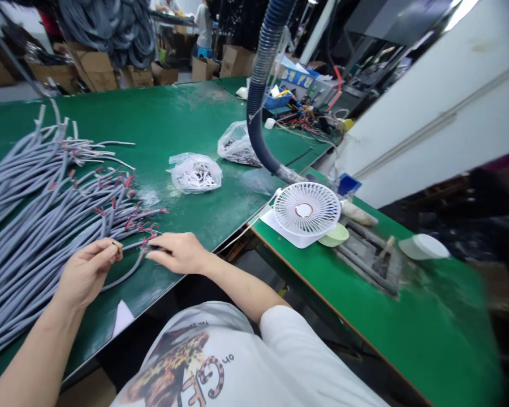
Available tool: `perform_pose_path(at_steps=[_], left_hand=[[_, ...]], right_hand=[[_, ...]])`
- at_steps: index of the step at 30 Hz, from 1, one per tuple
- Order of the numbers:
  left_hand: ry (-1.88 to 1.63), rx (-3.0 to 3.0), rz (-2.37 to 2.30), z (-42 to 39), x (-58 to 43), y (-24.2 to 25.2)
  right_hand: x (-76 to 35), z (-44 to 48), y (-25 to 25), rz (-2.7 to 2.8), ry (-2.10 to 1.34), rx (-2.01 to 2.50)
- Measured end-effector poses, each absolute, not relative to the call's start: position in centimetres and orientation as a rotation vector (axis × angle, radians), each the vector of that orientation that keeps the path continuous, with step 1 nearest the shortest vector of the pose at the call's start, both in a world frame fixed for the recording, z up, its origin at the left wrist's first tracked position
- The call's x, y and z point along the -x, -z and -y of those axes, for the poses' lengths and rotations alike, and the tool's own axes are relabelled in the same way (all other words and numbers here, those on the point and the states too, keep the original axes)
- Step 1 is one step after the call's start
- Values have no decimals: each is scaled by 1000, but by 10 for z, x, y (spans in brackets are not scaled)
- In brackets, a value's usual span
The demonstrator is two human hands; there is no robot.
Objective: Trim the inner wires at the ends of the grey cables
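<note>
Large bundles of grey cables [42,249] lie along the left of the green table, their stripped ends showing red and pale inner wires [129,223]. Over the near bundle is my left hand [87,268], thumb and fingers pinched together; whatever is between the fingertips is too small to name. My right hand [180,251] reaches in from the right with thumb and fingers apart, at the red wires of one cable end [143,244]. I cannot tell whether it touches them. Beyond the hands, a clear plastic bag [196,173] contains small white and dark pieces.
Another plastic bag [237,144] sits farther back. A ribbed black hose [257,96] hangs down by a white fan [307,210]. On the right-hand bench are a grey metal tray [369,254] and a white cup [424,247]. Cardboard boxes [95,70] stand beyond the table.
</note>
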State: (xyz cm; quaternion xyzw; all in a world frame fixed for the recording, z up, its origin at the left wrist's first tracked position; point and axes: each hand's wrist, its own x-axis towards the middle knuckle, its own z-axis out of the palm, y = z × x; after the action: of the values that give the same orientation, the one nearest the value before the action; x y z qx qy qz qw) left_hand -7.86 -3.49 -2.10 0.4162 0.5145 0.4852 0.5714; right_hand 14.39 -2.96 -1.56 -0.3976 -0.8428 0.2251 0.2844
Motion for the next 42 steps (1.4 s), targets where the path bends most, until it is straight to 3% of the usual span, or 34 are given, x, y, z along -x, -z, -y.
perform_pose_path(at_steps=[3,8,15,23,29,33,42], left_hand=[[-1126,-970,-1274,26,76,14],[-806,-1342,-1246,-31,15,-15],[-1060,-1640,-1250,-113,-64,-64],[-1197,-1733,-1530,-13,42,-50],[-627,-2043,-1638,49,79,-8],[-452,-2227,-1638,54,67,24],[-855,-2195,-1552,55,60,41]], right_hand=[[-169,28,20,2000,-609,1108],[-205,28,34,1822,-655,1134],[-224,29,49,1714,-698,1202],[-228,21,53,1659,-854,1237],[-190,12,46,1857,-999,1073],[-161,12,46,1997,-944,1051],[-122,20,47,1989,-813,1174]])
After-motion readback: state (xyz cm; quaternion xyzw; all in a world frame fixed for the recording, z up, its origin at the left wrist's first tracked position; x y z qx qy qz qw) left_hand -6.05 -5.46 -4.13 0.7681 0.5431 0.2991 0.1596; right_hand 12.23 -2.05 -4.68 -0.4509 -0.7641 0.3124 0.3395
